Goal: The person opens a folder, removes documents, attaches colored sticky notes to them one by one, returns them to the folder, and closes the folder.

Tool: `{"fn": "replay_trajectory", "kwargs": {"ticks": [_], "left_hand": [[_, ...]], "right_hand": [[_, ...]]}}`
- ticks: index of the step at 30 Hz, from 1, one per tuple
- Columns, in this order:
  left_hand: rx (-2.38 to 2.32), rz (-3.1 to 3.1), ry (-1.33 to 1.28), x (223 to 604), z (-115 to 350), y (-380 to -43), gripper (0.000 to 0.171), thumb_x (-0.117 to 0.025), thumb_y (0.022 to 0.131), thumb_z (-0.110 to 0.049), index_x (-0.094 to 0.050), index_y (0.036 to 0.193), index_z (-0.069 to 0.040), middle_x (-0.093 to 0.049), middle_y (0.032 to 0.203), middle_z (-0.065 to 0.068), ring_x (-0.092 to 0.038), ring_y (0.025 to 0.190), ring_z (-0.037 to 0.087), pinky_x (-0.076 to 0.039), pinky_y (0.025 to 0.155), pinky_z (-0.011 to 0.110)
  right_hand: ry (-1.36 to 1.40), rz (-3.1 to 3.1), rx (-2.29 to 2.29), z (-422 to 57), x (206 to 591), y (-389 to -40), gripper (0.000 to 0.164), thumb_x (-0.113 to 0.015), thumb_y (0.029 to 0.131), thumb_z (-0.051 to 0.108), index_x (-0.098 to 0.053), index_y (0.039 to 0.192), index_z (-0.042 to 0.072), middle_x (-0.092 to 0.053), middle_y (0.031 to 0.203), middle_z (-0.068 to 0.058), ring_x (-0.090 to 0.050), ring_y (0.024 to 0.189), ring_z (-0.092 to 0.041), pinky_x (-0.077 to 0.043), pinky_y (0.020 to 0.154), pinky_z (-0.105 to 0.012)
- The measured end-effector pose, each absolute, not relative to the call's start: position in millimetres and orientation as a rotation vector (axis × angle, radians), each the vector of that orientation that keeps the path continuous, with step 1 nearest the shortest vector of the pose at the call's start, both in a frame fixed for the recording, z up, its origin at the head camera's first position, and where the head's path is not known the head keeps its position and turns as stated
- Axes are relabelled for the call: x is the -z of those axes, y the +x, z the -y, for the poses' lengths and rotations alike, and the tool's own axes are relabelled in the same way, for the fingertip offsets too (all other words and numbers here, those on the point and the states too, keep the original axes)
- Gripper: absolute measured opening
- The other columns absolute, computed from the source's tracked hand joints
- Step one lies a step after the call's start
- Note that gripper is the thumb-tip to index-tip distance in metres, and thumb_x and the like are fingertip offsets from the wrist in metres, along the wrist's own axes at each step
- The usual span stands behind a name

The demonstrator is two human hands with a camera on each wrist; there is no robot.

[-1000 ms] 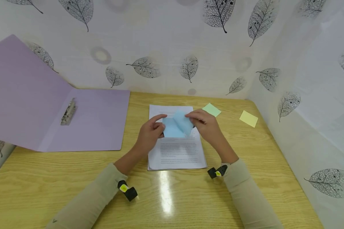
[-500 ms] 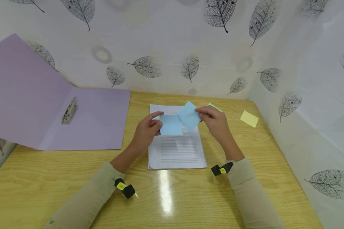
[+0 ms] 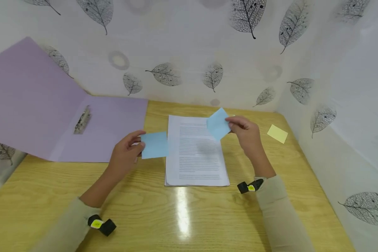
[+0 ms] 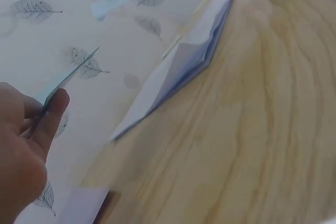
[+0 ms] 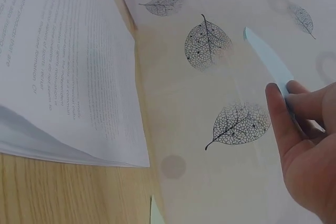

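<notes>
My left hand (image 3: 125,154) pinches a blue sticky note pad (image 3: 154,145) by its left edge, held up between the purple folder and the paper stack. In the left wrist view this pad (image 4: 73,74) appears edge-on between thumb and fingers. My right hand (image 3: 246,134) pinches a single blue sticky note (image 3: 218,124) at its right corner, tilted above the upper right of the printed paper stack (image 3: 196,161). Seen from the right wrist, the note (image 5: 270,59) curls slightly. The two blue pieces are apart.
An open purple folder (image 3: 113,119) with a metal clip (image 3: 82,120) lies at the left, its cover raised. A yellow note (image 3: 277,133) lies on the wooden table (image 3: 145,210) at the right. A green note (image 5: 156,213) shows beyond the stack. Leaf-patterned cloth hangs behind.
The blue note has come away from the pad in my left hand. My left hand has moved left with the pad; my right hand has moved slightly right with the note.
</notes>
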State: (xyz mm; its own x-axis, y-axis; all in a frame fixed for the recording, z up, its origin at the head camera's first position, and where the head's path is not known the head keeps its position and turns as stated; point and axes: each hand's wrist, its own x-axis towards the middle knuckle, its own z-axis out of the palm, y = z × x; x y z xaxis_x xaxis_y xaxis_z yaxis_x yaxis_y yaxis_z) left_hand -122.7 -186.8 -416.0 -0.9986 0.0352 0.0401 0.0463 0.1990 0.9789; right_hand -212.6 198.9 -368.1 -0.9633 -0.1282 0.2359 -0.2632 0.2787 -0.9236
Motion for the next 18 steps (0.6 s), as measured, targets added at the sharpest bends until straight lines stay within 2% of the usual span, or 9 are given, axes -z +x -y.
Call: {"fn": "replay_trajectory", "kwargs": {"ticks": [4,7,12,14,16,18], "left_hand": [[1.800,2.590,-0.076,418,221,-100,0.048,-0.055,0.105,-0.034,-0.048,0.149,-0.019,-0.050,0.135,0.009,-0.063,0.089,0.009,-0.058,0.076,0.027],[1.645,2.728,-0.050,422,243,-86,0.049,-0.054,0.105,-0.037,-0.047,0.150,-0.021,-0.052,0.136,0.011,-0.064,0.095,0.009,-0.057,0.074,0.028],[1.482,2.870,0.010,431,267,-69,0.047,-0.053,0.105,-0.036,-0.048,0.150,-0.020,-0.055,0.136,0.017,-0.064,0.107,0.024,-0.053,0.068,0.026],[1.457,2.901,0.007,435,273,-64,0.047,-0.055,0.105,-0.034,-0.050,0.149,-0.018,-0.057,0.135,0.020,-0.064,0.111,0.031,-0.052,0.070,0.024],[1.430,2.927,-0.002,438,276,-60,0.046,-0.057,0.104,-0.032,-0.051,0.147,-0.016,-0.060,0.132,0.020,-0.065,0.111,0.033,-0.053,0.072,0.023],[1.403,2.945,0.000,440,277,-57,0.045,-0.058,0.104,-0.030,-0.053,0.146,-0.014,-0.063,0.128,0.018,-0.064,0.109,0.030,-0.053,0.073,0.022]], "right_hand": [[0.330,2.430,-1.809,-200,367,-214,0.023,-0.058,0.102,0.006,-0.070,0.120,-0.002,-0.064,0.122,-0.009,-0.067,0.098,-0.016,-0.058,0.089,-0.027],[0.308,2.447,-1.810,-199,365,-214,0.024,-0.057,0.102,0.007,-0.069,0.121,-0.002,-0.063,0.123,-0.009,-0.067,0.097,-0.017,-0.058,0.091,-0.030],[0.296,2.455,-1.819,-198,365,-213,0.025,-0.056,0.102,0.008,-0.069,0.122,-0.001,-0.063,0.123,-0.010,-0.068,0.096,-0.016,-0.057,0.093,-0.032],[0.297,2.456,-1.822,-198,365,-213,0.026,-0.056,0.103,0.009,-0.068,0.123,-0.002,-0.063,0.122,-0.010,-0.068,0.096,-0.016,-0.057,0.093,-0.031],[0.299,2.457,-1.823,-198,365,-213,0.026,-0.056,0.103,0.009,-0.068,0.123,-0.002,-0.063,0.122,-0.010,-0.068,0.096,-0.015,-0.057,0.092,-0.028],[0.304,2.459,-1.825,-198,365,-213,0.027,-0.056,0.103,0.010,-0.068,0.124,-0.002,-0.062,0.122,-0.010,-0.067,0.097,-0.015,-0.057,0.091,-0.027]]}}
